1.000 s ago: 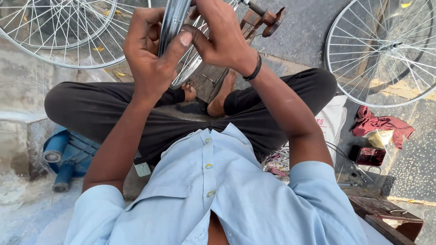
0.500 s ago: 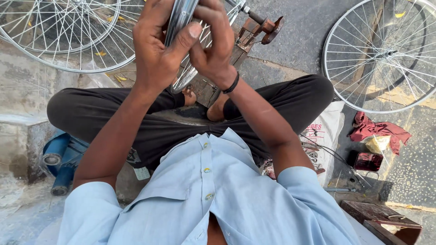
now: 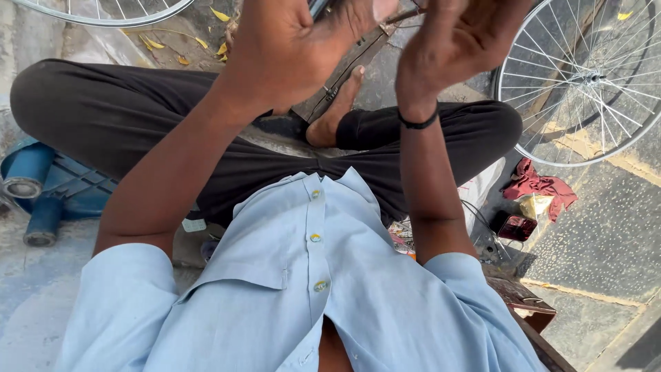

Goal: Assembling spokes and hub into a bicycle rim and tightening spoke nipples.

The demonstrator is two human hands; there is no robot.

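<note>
Both hands are raised close to the camera at the top of the view, closer and larger than half a second ago, when they sat lower and wrapped the shiny bicycle rim on both sides. The left hand (image 3: 289, 48) stays curled, its thumb reaching right across a dark sliver of the bicycle rim (image 3: 318, 7), which now shows only as a thin strip at the top edge between the hands; the grip looks closed on it, though most of the rim is out of frame. The right hand (image 3: 461, 38) has loosened: its fingers are bent but spread, and I cannot tell whether they still touch the rim. This suggests the work on the rim is going on with the left hand bearing it while the right shifts its hold. Below, the crossed legs in dark trousers (image 3: 138, 131) and a bare foot (image 3: 337, 114) sit by a wooden stand (image 3: 344, 65), with a spoked wheel (image 3: 585, 83) at the right.
</note>
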